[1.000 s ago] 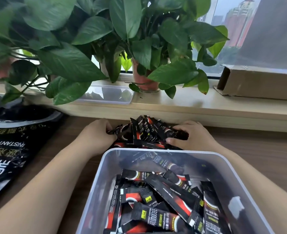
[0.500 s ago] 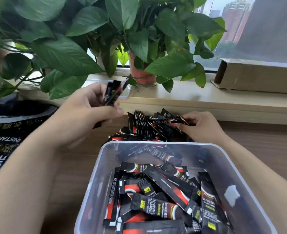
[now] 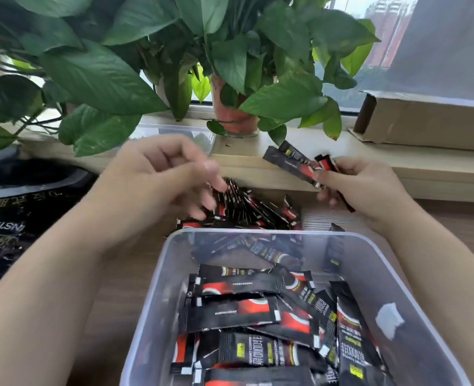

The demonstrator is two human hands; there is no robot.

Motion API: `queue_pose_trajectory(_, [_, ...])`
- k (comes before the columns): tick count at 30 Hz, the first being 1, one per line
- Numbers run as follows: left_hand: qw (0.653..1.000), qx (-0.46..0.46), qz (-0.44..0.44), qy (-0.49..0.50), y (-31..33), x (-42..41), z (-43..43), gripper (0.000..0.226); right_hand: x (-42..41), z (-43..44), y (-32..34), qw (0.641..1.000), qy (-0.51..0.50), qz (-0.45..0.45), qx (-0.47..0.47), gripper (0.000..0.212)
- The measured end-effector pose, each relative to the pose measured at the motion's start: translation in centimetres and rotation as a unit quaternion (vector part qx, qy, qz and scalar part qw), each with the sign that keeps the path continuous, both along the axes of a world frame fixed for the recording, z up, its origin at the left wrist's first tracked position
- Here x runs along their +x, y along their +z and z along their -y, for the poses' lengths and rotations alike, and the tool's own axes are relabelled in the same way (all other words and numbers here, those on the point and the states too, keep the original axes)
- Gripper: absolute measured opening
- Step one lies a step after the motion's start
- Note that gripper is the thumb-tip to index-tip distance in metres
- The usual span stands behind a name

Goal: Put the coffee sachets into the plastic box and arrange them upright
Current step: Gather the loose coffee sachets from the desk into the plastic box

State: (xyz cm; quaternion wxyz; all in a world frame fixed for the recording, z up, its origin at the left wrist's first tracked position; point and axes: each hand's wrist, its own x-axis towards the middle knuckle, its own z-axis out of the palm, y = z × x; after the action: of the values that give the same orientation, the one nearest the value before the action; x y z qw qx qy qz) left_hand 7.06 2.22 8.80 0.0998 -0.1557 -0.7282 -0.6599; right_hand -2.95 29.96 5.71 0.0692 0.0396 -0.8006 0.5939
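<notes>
My left grip (image 3: 169, 174) is empty now, fingers loose, its load gone; the right grip (image 3: 361, 188) has lifted off the pile (image 3: 247, 207) — pinching sachets (image 3: 294, 164) above the counter (image 3: 458, 218), behind the box (image 3: 258, 232) where others lie flat

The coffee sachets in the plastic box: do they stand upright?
No, the coffee sachets lie flat and crisscrossed in a loose heap inside the plastic box.

Near end of plastic box (image 3: 157, 274) off-frame
</notes>
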Motion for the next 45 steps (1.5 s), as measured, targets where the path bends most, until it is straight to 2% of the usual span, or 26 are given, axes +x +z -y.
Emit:
queue_pose_trajectory(2, [0.992,0.03,-0.005,0.12,-0.8,-1.5,0.4,0.019,0.6,-0.1,1.1,0.998,0.023,0.01,-0.054,0.009])
queue_pose_trajectory(4, [0.976,-0.002,0.02,0.215,-2.1,-3.2,1.0,0.021,1.6,-0.4,2.3,0.991,0.078,0.022,-0.107,0.007])
queue_pose_trajectory(7, [0.929,-0.196,0.046,0.309,-4.4,-4.8,1.4,0.02,3.5,-1.2,4.2,0.965,0.243,0.04,-0.095,0.021])
queue_pose_trajectory(9, [0.904,-0.294,0.051,0.306,-5.4,-5.2,1.2,0.024,4.4,-1.6,4.9,0.932,0.353,0.077,-0.031,0.034])
queue_pose_trajectory(11, [0.892,-0.354,0.079,0.268,-6.0,-5.6,1.1,0.037,4.9,-1.3,5.2,0.882,0.453,0.119,0.055,0.039])
queue_pose_trajectory(14, [0.862,-0.44,0.137,0.21,-6.0,-5.6,1.4,0.062,5.8,0.2,5.4,0.823,0.521,0.166,0.153,0.022])
queue_pose_trajectory(17, [0.846,-0.481,0.184,0.139,-5.6,-5.2,2.3,0.096,6.1,0.6,5.1,0.808,0.507,0.189,0.235,0.034])
queue_pose_trajectory(19, [0.841,-0.495,0.19,0.106,-5.6,-5.2,2.7,0.106,6.0,0.6,5.0,0.821,0.489,0.178,0.237,0.039])
queue_pose_trajectory(21, [0.852,-0.478,0.185,0.104,-5.7,-5.3,2.6,0.096,5.9,0.4,5.1,0.85,0.464,0.174,0.179,0.039])
queue_pose_trajectory(25, [0.865,-0.455,0.174,0.116,-6.0,-5.7,1.7,0.036,4.7,0.4,5.0,0.938,0.329,0.096,0.049,0.026])
queue_pose_trajectory(27, [0.866,-0.457,0.158,0.125,-6.1,-5.8,1.7,0.025,3.1,0.4,3.5,0.974,0.216,0.067,-0.013,0.011])
queue_pose_trajectory(28, [0.87,-0.452,0.151,0.129,-6.2,-5.8,1.8,0.023,2.3,0.4,2.6,0.985,0.159,0.057,-0.018,0.003])
queue_pose_trajectory(29, [0.876,-0.441,0.145,0.131,-6.2,-5.8,1.9,0.022,1.5,0.4,1.4,0.993,0.108,0.044,0.001,0.003])
queue_pose_trajectory(31, [0.889,-0.417,0.131,0.139,-6.3,-5.8,2.1,0.023,0.3,0.5,-0.8,0.991,0.051,0.007,0.124,0.004])
queue_pose_trajectory(33, [0.894,-0.406,0.121,0.147,-6.4,-5.8,2.2,0.024,-0.1,0.8,-2.3,0.96,0.05,-0.017,0.275,0.025])
queue_pose_trajectory(36, [0.901,-0.387,0.109,0.161,-6.5,-5.9,2.1,0.025,-0.5,1.3,-3.5,0.922,0.066,-0.027,0.382,0.056])
queue_pose_trajectory(39, [0.906,-0.366,0.09,0.191,-6.6,-5.6,2.0,0.027,-0.8,1.6,-4.0,0.908,0.063,-0.039,0.413,0.067])
queue_pose_trajectory(45, [0.923,-0.317,0.062,0.206,-5.4,-4.9,1.5,0.022,-0.8,1.6,-4.0,0.927,0.07,-0.055,0.365,0.046])
